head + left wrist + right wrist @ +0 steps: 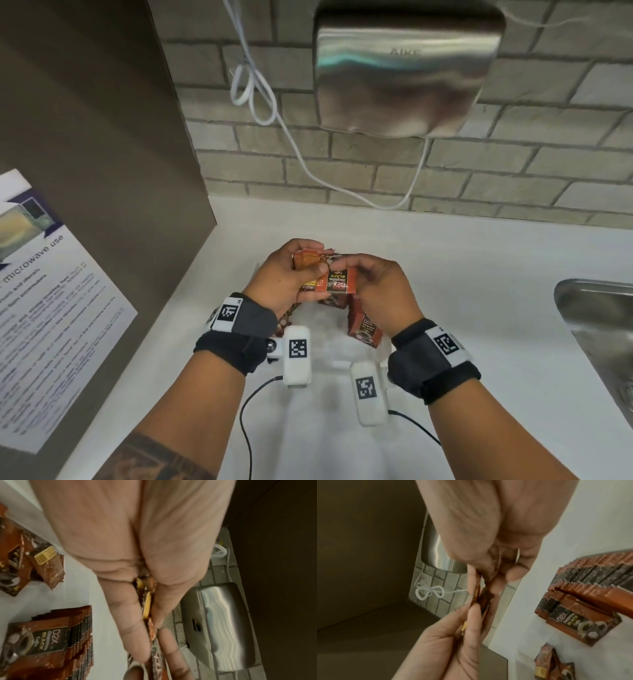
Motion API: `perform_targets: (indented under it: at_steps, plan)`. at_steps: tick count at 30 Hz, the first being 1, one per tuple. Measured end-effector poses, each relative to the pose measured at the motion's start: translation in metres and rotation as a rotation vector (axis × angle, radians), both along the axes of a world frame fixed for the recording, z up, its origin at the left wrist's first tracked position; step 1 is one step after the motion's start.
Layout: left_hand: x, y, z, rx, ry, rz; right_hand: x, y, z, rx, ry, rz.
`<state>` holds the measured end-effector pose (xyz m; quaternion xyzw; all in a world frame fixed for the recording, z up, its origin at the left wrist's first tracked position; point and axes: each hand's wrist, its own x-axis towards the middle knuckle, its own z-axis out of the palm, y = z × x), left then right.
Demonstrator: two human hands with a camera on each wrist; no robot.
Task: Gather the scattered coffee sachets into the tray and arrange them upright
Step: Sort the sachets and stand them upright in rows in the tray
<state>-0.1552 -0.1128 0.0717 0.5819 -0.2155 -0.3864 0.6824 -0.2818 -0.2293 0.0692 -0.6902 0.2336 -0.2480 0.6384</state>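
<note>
left hand (287, 274) + right hand (380, 284): both pinch sachets (337, 281) | light, floppy, slick; grip flat faces mid-stack

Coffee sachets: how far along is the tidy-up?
Done: a packed row of sachets stands on edge in the white tray. In hand: left hand and right hand both grip a held bundle above the tray. Left: seat that bundle and collect the loose sachets lying flat nearby.
</note>
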Motion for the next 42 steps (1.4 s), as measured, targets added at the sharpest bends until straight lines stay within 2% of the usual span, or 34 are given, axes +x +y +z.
perform_targets:
  at_steps: [3,4,7,8,12,16,21,27,28,31,32,35,38,40,42]
  plan:
    - [0.011,0.005,-0.002,-0.013,-0.013,0.028,0.008,0.006,0.003,0.223,-0.043,-0.006]
    - [0.014,0.006,-0.002,-0.015,-0.023,0.03,0.012,0.007,0.004,0.229,-0.028,-0.025]
    - [0.018,0.009,-0.004,-0.02,-0.037,0.011,0.02,0.01,0.0,0.03,0.117,-0.058]
    - [0.02,0.01,-0.005,-0.031,-0.028,0.01,0.023,0.01,0.0,0.035,0.12,-0.074]
    - [0.031,0.018,-0.008,-0.052,0.004,0.072,0.019,0.009,0.007,0.306,-0.037,-0.087]
    - [0.035,0.023,-0.007,-0.034,-0.01,0.111,0.013,0.003,0.002,0.283,-0.04,-0.123]
    - [0.034,0.026,-0.006,-0.039,-0.011,0.136,0.012,0.005,0.004,0.464,-0.181,-0.108]
    - [0.03,0.026,-0.004,-0.034,-0.021,0.124,0.013,0.001,0.006,0.481,-0.114,0.033]
    - [0.029,0.025,-0.004,-0.032,-0.023,0.118,0.014,0.004,0.006,0.456,-0.09,0.065]
    - [0.026,0.022,-0.006,-0.023,-0.027,0.087,0.02,0.009,0.003,0.065,0.096,0.077]
    - [0.025,0.021,-0.007,-0.025,-0.017,0.079,0.021,0.009,0.0,-0.007,0.122,0.077]
    - [0.025,0.021,-0.01,-0.038,0.034,0.081,0.023,0.009,0.0,-0.041,0.085,0.008]
    - [0.029,0.022,-0.011,-0.015,0.108,0.138,0.021,0.007,0.004,-0.011,-0.064,-0.066]
    - [0.03,0.021,-0.01,-0.007,0.149,0.15,0.023,0.007,0.006,-0.118,-0.105,-0.084]
    - [0.031,0.019,-0.007,-0.025,0.174,0.129,0.027,0.009,0.003,-0.304,-0.042,-0.087]
